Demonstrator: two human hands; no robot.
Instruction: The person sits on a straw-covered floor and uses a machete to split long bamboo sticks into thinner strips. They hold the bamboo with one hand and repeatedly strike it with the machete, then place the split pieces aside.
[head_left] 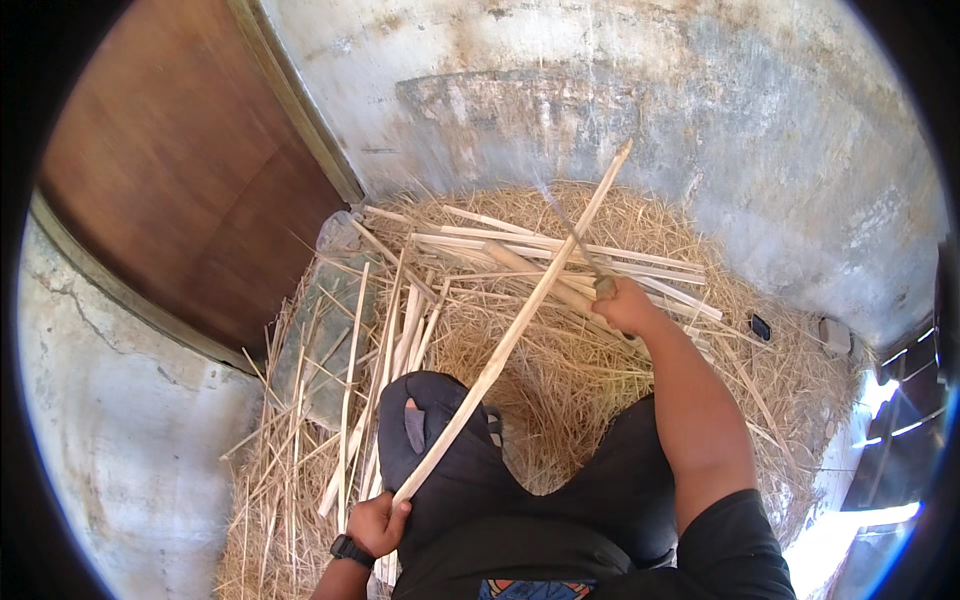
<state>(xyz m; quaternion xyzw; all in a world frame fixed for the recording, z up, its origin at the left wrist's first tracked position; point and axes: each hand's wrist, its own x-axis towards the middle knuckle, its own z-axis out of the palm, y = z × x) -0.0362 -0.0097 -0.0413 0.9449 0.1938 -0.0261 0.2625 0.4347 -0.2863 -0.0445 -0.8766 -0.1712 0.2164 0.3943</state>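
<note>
Person's sitting in a corner, straw-like shavings (pixel 560 410) all over the floor. Left grip (pixel 376 526) has the near end of a long pale wooden strip (pixel 500 352) pinched, thumb on the upper side, with a black watch (pixel 347 549) on that wrist. The strip slants up over the left thigh and away to the right, far tip pointing at the stained wall (pixel 600 90).

Right grip (pixel 624 306) is closed round the handle of a long thin knife (pixel 589 260), arm stretched well out. The blade crosses the strip past its middle, and tbh I can't tell if the edge is actually touching the wood.

Behind that there's a loose stack of cut strips (pixel 650 266) plus a thicker pole (pixel 570 295) lying at an angle. More thin pieces (pixel 398 330) are heaped by the left knee, some over a greyish-green slab (pixel 338 335) near a brown door (pixel 200 190). Off to the right, a small black device (pixel 760 327) and a pale block (pixel 834 336) sit by the wall.
</note>
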